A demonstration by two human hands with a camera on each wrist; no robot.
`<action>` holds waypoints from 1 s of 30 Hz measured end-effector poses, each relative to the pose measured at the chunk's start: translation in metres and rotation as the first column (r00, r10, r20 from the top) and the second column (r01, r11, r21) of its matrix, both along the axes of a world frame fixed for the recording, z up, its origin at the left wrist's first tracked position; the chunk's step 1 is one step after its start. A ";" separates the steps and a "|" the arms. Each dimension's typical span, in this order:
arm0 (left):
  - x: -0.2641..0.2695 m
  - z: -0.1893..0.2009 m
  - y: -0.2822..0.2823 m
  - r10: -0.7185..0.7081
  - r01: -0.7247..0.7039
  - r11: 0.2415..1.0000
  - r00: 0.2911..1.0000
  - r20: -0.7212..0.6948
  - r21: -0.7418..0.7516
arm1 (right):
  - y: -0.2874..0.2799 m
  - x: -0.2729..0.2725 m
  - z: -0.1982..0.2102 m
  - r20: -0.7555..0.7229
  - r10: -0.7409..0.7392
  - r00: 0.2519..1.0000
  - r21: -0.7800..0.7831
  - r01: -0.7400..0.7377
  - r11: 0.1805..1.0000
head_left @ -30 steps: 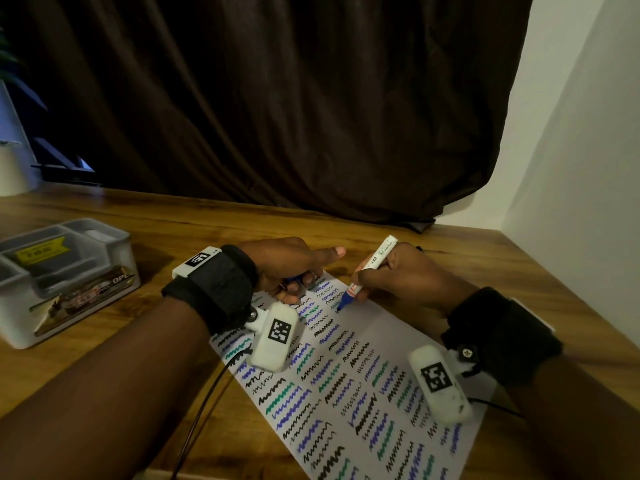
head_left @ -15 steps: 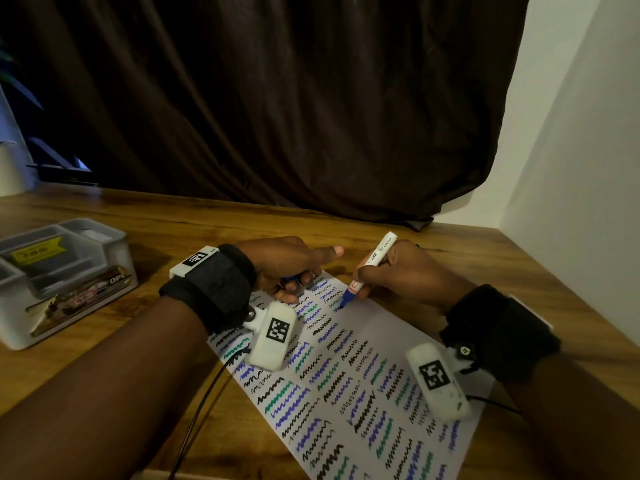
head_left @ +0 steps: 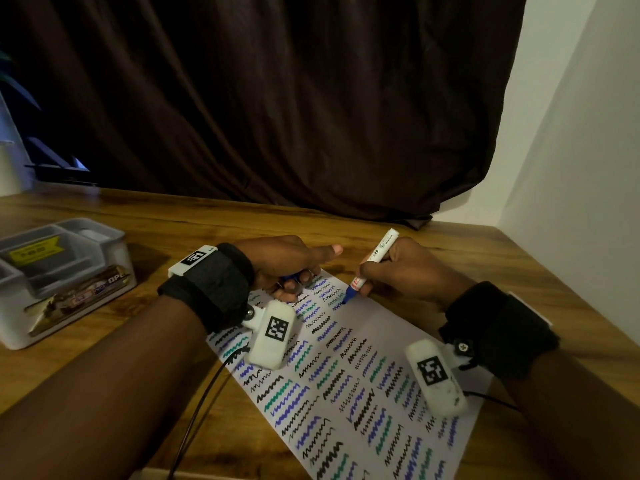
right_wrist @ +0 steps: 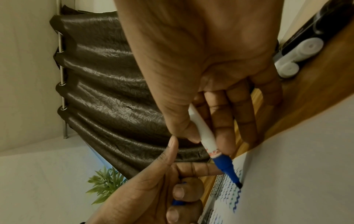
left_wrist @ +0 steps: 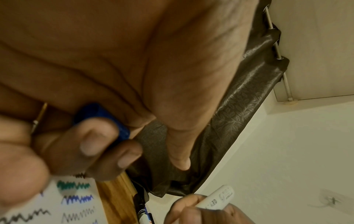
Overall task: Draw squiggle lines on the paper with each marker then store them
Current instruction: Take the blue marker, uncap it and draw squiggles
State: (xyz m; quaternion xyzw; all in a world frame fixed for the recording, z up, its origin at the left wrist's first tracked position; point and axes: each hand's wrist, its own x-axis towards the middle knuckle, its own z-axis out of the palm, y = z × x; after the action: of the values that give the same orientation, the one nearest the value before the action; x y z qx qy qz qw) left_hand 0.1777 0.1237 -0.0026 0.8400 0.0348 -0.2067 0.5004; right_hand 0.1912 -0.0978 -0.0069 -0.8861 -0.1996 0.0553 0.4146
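Observation:
A white sheet of paper (head_left: pixel 388 327) covered with rows of black, blue and green squiggles lies on the wooden table. My right hand (head_left: pixel 408 268) grips a white marker with a blue nib section (head_left: pixel 375 259), its tip touching the paper near the far end (right_wrist: pixel 238 184). My left hand (head_left: pixel 287 263) rests on the paper's far left corner with the thumb stretched out, its fingers curled round the blue marker cap (left_wrist: pixel 107 116), which also shows in the right wrist view (right_wrist: pixel 178 202).
A grey compartment box (head_left: pixel 59 271) stands on the table at the left. Other markers, black and white-capped (right_wrist: pixel 298 51), lie on the table beyond my right hand. A dark curtain (head_left: pixel 277 98) hangs behind the table and a white wall (head_left: pixel 571 168) closes the right side.
The marker tip has shifted slightly down and left along the paper while drawing. My left hand holds its place with the cap.

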 end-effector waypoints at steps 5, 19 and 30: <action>0.001 -0.001 0.001 -0.004 0.004 1.000 1.000 -0.006 -0.003 | -0.001 -0.001 0.001 0.000 -0.007 1.000 -0.003 0.007 1.000; 0.000 0.000 0.000 -0.001 0.001 1.000 1.000 0.000 -0.005 | -0.001 -0.001 0.004 -0.011 -0.033 0.999 -0.007 0.033 0.999; 0.000 0.002 -0.001 -0.002 0.002 1.000 1.000 -0.001 -0.002 | -0.001 -0.001 0.004 -0.023 -0.081 0.996 0.003 0.081 0.997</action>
State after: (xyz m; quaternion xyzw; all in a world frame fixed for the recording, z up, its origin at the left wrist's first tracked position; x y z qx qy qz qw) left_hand 0.1774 0.1224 -0.0007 0.8396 0.0339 -0.2078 0.5008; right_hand 0.1898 -0.0990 -0.0031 -0.8919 -0.1588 0.0481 0.4207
